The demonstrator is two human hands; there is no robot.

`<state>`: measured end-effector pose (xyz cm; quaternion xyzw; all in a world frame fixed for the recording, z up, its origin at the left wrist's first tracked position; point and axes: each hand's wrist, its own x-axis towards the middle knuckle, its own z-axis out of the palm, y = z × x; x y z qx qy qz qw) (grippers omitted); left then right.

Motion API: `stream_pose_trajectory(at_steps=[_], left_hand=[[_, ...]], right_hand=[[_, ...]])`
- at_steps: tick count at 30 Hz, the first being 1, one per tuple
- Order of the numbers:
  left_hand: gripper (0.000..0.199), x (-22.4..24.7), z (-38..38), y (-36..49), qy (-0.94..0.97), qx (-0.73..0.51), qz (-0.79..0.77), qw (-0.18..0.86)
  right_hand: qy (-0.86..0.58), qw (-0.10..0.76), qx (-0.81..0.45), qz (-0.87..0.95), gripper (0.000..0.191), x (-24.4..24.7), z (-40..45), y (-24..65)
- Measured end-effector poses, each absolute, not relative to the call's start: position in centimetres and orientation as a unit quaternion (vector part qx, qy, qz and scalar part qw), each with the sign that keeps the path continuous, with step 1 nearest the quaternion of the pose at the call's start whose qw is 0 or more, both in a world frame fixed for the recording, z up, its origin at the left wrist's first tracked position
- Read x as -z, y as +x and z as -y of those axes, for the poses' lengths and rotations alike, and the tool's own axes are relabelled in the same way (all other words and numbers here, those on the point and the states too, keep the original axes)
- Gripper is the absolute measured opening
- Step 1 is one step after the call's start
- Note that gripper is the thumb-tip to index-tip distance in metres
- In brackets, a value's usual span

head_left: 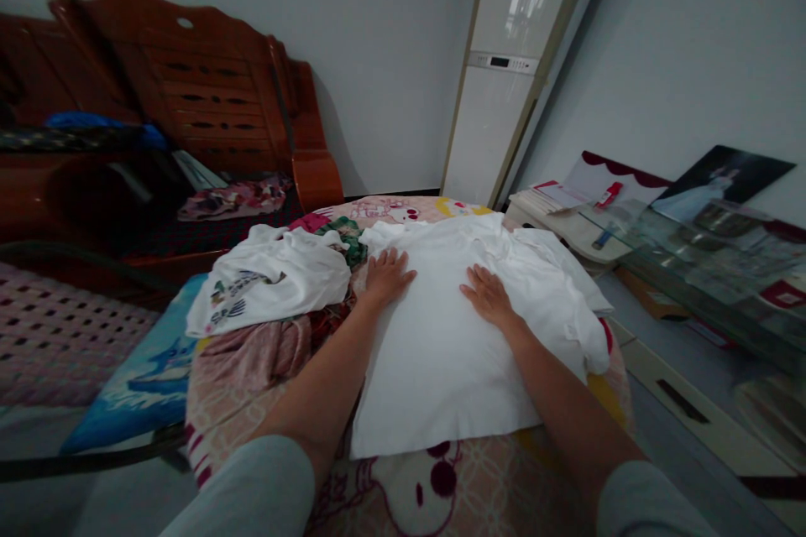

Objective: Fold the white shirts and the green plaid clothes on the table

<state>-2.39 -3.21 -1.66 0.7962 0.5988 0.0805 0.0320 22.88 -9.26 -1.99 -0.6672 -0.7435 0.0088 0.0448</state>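
Observation:
A white garment (441,352) lies spread on a round surface with a pink patterned cover (491,487). My left hand (385,275) rests flat on the garment's upper left edge, its fingers apart. On the middle right part of the cloth lies my right hand (488,294), palm down, fingers slightly spread and holding nothing. More white cloth (554,285) is bunched just right of that hand. Left of my left arm sits a crumpled white garment with a dark print (283,273), on top of a dusty pink cloth (258,352).
A carved wooden sofa (207,92) stands behind at the left, near a blue cushion (144,377) and a pink woven chair (63,336). At the back is a tall white cabinet-like unit (491,117). A glass shelf (693,268) stands at the right.

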Motion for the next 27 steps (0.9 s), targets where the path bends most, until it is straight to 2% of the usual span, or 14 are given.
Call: stream_pose_trajectory(at_steps=[5,10,14,18,23,27], left_hand=[[0.058,1.5,3.2,-3.8,0.791,-0.068,-0.607,0.037],[0.060,1.7,3.3,-3.7,0.790,-0.070,-0.608,0.041],[0.052,2.2,2.7,-3.9,0.779,-0.145,-0.607,0.053],[0.036,2.3,1.8,-4.6,0.718,-0.238,-0.651,0.052],[0.037,1.5,1.6,-5.9,0.651,-0.278,-0.705,0.047],[0.036,0.6,1.4,-6.8,0.628,-0.273,-0.723,0.089]], right_hand=[[-0.668,0.059,-0.005,0.742,0.056,1.5,10.4,21.7],[-0.571,0.112,-0.001,0.813,0.062,1.9,14.2,18.4],[-0.543,0.084,-0.029,0.835,0.062,2.2,16.0,17.4],[-0.542,0.093,-0.030,0.835,0.061,2.3,15.9,17.7],[-0.526,0.123,-0.046,0.840,0.054,2.3,16.3,17.8],[-0.431,0.155,-0.082,0.885,0.046,1.6,17.8,16.4]])
